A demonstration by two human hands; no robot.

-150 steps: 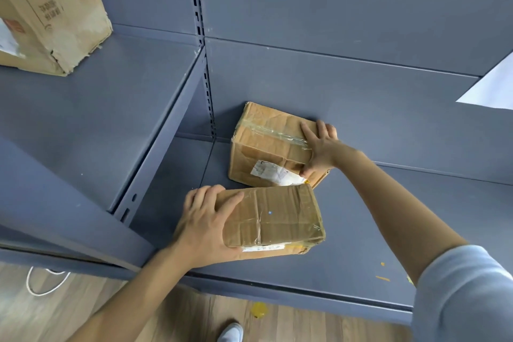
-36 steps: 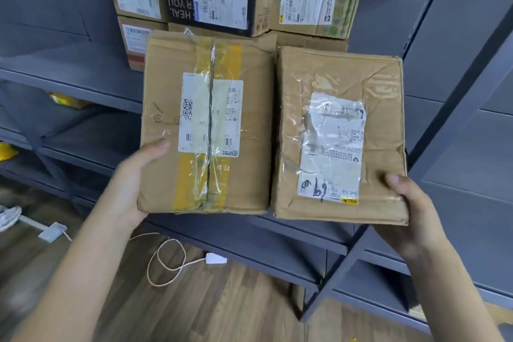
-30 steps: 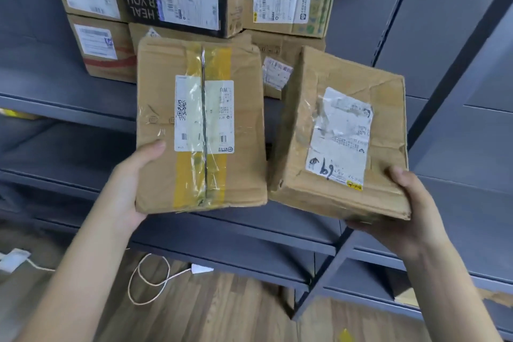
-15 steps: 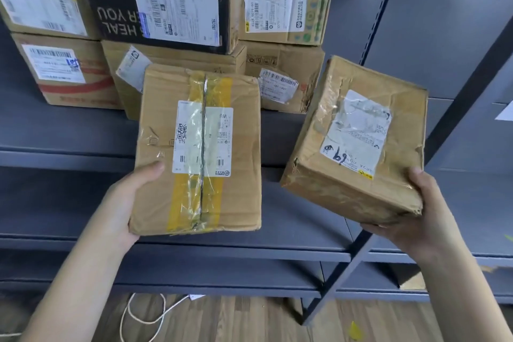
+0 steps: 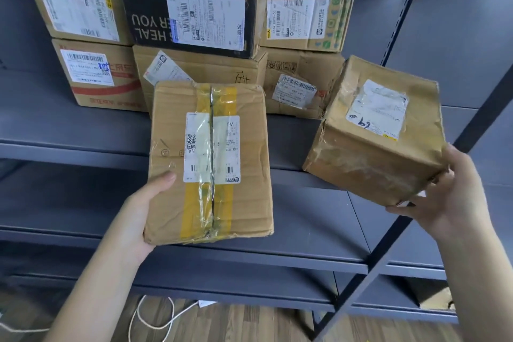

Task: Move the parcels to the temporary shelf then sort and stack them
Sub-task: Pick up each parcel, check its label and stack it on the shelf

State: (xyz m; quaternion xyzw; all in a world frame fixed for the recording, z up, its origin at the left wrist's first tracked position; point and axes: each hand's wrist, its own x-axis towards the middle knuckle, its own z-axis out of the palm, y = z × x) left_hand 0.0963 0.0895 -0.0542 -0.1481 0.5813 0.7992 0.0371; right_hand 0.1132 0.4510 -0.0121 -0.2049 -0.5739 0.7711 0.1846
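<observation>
On the far left, a stack of parcels sits on a grey shelf, two rows high and more, each box with a white shipping label. Among them a black box lies on top in the middle, its printed words upside down, with a brown box just to its right and a lower brown box beneath that one.

In front of the stack, the left hand holds a flat parcel by its near left corner, the thumb laid on the top face and the other fingers hidden under the box. This parcel has a strip of yellow tape running down its middle and a white label across the seam. It is held in the air, level with the shelf edge and near the stacked boxes, its far edge overlapping them in the view.

To the right, well apart from the first, the right hand grips a squarer parcel from below at its near right corner, the thumb against its right side. This box is tilted, its top face turned toward the left, with a crumpled white label bearing handwritten numbers. It hangs in front of the dark slanted upright of the shelving.

Lower grey shelves run beneath both parcels, and a white cable lies looped on the wooden floor at the near edge.
</observation>
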